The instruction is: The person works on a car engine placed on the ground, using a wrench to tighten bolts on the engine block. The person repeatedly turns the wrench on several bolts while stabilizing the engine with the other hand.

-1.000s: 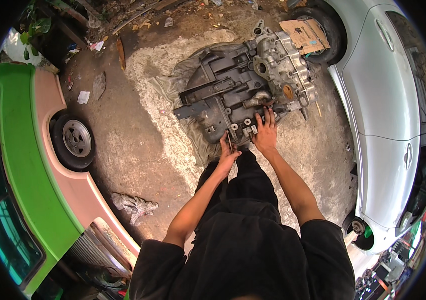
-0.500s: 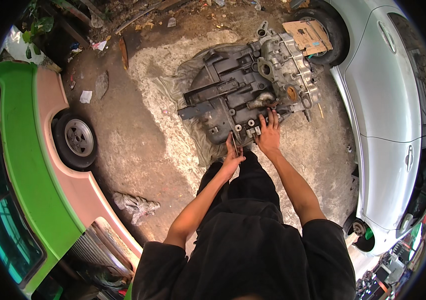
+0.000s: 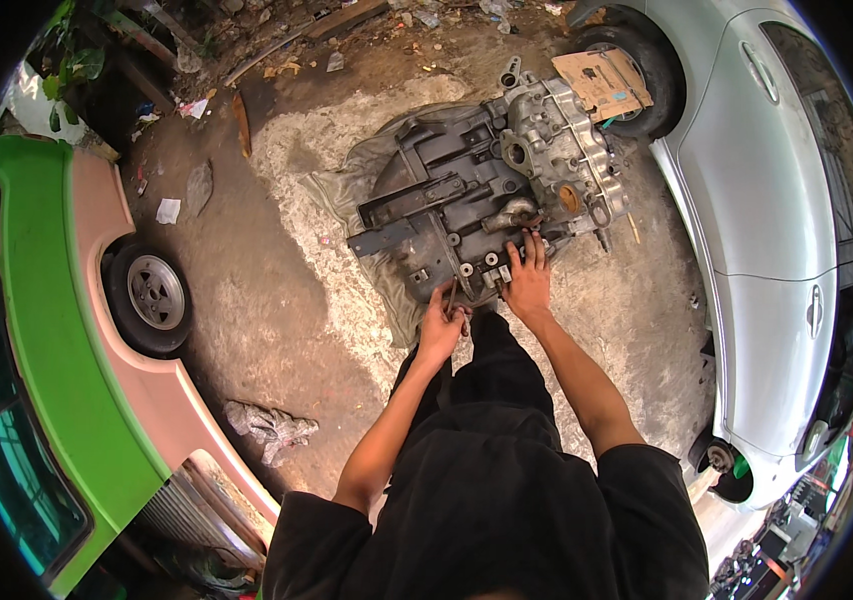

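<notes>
A dark engine block (image 3: 415, 252) lies on a grey cloth (image 3: 332, 190) before me. A lighter metal cylinder head (image 3: 550, 122) is attached on its right side. At the block's near edge, my left hand (image 3: 437, 332) is closed round a slim, rod-like metal tool (image 3: 452, 294), whose exact kind I cannot make out. My right hand (image 3: 528, 288) lies palm down on the block's near right part, fingers stretched out and touching it close to a curved pipe fitting (image 3: 513, 214). A few round bosses (image 3: 467, 270) show between the two hands.
A green and pink vehicle (image 3: 97, 300) stands at left, its wheel (image 3: 152, 290) facing me. A silver car (image 3: 772, 230) is at right, with cardboard (image 3: 602, 86) against its tyre. A crumpled rag (image 3: 272, 425) lies on the stained concrete floor (image 3: 247, 330). Litter and planks line the far edge.
My left hand has shifted slightly left, and the tool in it now leans less toward the left. My right hand stays on the engine. The whole view has moved a little.
</notes>
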### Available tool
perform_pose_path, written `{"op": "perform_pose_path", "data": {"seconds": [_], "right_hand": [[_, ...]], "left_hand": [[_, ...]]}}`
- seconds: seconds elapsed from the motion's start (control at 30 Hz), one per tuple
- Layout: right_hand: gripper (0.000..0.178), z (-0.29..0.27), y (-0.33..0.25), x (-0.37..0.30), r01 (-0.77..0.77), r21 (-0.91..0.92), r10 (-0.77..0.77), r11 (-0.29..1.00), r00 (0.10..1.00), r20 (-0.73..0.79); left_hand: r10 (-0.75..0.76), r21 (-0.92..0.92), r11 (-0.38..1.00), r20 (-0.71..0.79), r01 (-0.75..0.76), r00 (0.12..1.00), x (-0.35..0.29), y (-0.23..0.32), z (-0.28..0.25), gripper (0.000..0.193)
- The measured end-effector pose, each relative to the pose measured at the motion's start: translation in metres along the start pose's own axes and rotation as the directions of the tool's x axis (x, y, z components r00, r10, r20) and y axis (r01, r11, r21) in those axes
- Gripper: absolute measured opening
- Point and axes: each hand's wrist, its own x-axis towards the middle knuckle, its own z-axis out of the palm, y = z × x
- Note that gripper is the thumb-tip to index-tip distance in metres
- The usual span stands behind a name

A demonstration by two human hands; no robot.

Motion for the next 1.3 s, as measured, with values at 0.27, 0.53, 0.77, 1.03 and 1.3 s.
{"op": "perform_pose_path", "data": {"seconds": [0.27,0.53,0.77,1.03,1.3], "right_hand": [[0.091,0.001,0.001,0.0,0.008,-0.01,-0.008,1.0,1.0,0.004],[0.09,0.003,0.002,0.0,0.011,0.004,-0.011,1.0,1.0,-0.009],[0.09,0.005,0.004,0.002,0.019,0.001,-0.019,1.0,1.0,-0.009],[0.089,0.008,0.006,0.002,0.043,0.015,-0.042,0.999,0.998,-0.041],[0.087,0.01,0.007,0.0,0.041,0.0,-0.041,0.999,0.999,-0.015]], "left_hand": [[0.149,0.13,0.983,-0.166,-0.128,0.975,0.056,0.041,-0.029,0.015],[0.332,0.762,0.645,-0.201,-0.066,0.922,0.125,0.036,-0.029,0.038],[0.194,0.803,0.595,-0.094,-0.041,0.977,0.126,0.043,-0.047,0.045],[0.497,0.865,0.467,-0.082,-0.186,0.864,0.114,0.043,-0.049,0.041],[0.359,0.412,0.882,-0.268,-0.23,0.894,0.041,0.03,-0.055,0.008]]}}
